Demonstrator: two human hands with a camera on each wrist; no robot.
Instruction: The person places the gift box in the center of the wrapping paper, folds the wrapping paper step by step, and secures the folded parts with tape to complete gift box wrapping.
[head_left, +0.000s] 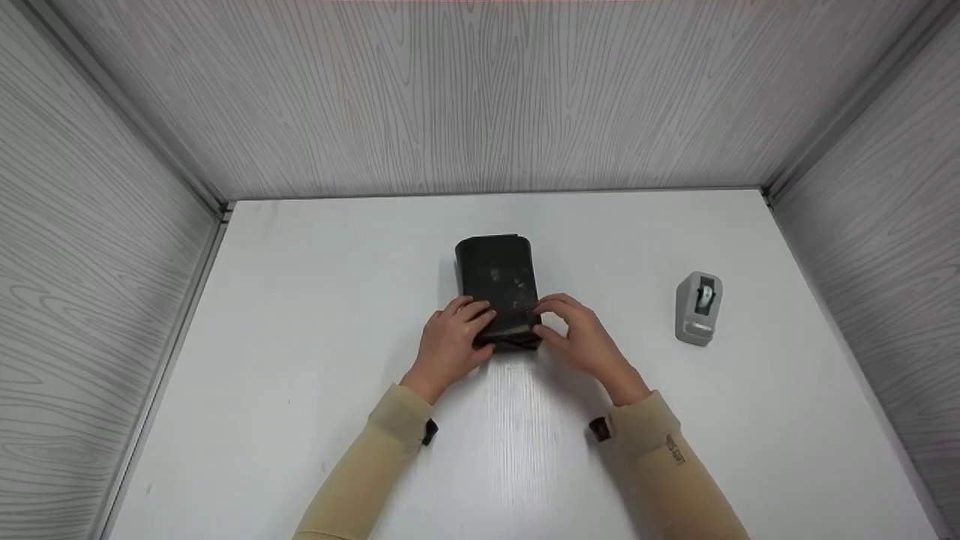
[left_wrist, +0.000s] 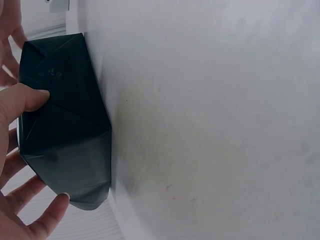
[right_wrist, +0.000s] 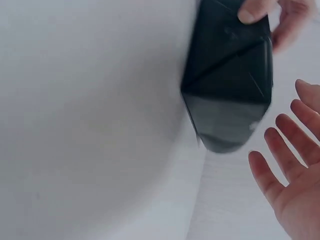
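A box wrapped in black paper [head_left: 496, 271] lies on the white table, its near end folded into triangular flaps. My left hand [head_left: 448, 341] holds that near end, fingers over the top and left side. In the left wrist view the left thumb [left_wrist: 27, 101] presses on the folded end face [left_wrist: 70, 100]. At the box's right edge is my right hand [head_left: 583, 341]. The right wrist view shows its fingers [right_wrist: 285, 150] extended and spread, with a gap between them and a side flap [right_wrist: 222, 122] that sticks out from the end.
A grey tape dispenser [head_left: 697, 309] stands on the table to the right of the hands. Grey wood-grain panels [head_left: 480, 97] enclose the white table [head_left: 322, 300] at the back and both sides.
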